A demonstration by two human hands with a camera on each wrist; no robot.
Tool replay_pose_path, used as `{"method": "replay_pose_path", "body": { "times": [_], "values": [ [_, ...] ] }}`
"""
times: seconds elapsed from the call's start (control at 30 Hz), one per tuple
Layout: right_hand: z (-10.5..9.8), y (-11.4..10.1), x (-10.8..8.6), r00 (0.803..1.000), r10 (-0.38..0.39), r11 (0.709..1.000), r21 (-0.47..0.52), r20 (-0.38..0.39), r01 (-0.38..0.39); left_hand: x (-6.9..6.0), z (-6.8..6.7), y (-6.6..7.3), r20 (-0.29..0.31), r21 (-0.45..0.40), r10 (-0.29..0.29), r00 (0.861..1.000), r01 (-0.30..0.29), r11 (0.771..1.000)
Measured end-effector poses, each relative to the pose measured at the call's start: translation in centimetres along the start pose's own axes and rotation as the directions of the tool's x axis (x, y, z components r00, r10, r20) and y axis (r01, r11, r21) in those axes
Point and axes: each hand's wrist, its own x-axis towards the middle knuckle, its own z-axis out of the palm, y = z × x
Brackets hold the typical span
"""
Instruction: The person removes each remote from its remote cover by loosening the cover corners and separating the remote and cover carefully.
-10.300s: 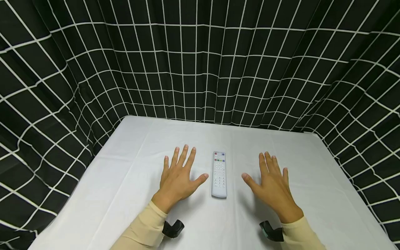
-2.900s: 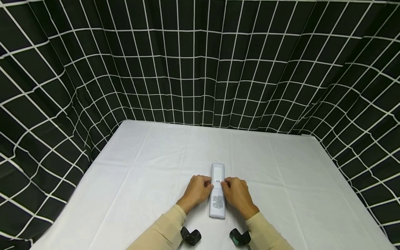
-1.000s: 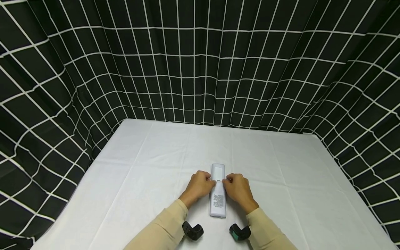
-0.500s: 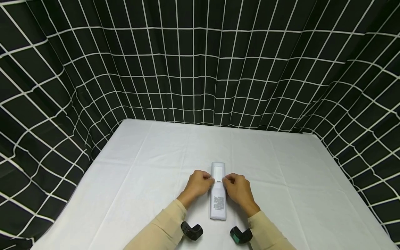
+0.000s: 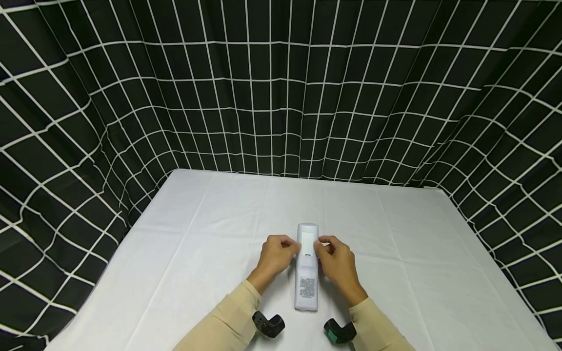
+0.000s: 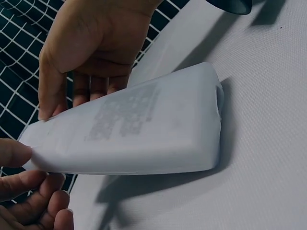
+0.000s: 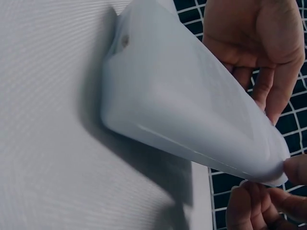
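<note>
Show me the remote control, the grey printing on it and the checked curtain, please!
Remote control (image 5: pixel 307 267): head view, on the plain middle of its back.
Grey printing (image 6: pixel 117 112): left wrist view, near the middle of the printed patch.
Checked curtain (image 5: pixel 279 95): head view, on a dark square in its middle part.

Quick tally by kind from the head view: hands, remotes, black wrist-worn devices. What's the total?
Hands: 2, the left hand and right hand
Remote: 1, back side up
Black devices: 2, the left wrist device and right wrist device
Total: 5
</note>
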Motion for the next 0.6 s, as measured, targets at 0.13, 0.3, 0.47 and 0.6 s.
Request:
{"method": "replay_pose_path", "body": {
  "times": [0.13, 0.3, 0.47, 0.6],
  "values": [
    [-0.2, -0.3, 0.0, 1.000, -0.023, 0.998, 0.051, -0.010, 0.024, -0.1, -0.1, 0.3, -0.012, -0.038, -0.002, 1.000, 0.002, 0.999],
    [-0.4, -0.7, 0.1, 0.997, -0.047, 0.993, 0.109, -0.056, 0.052, -0.3, -0.3, 0.7, -0.023, -0.053, 0.045, 0.999, -0.046, 0.998],
    [-0.6, -1.2, 0.2, 0.993, -0.083, 0.972, 0.214, -0.089, 0.100, -0.6, -0.5, 1.3, -0.010, -0.074, 0.125, 0.992, -0.125, 0.989],
    [-1.0, -1.5, 0.1, 0.980, -0.170, 0.951, 0.244, -0.103, 0.191, -0.9, -0.8, 1.7, -0.021, -0.095, 0.199, 0.980, -0.201, 0.975]
  ]
}}
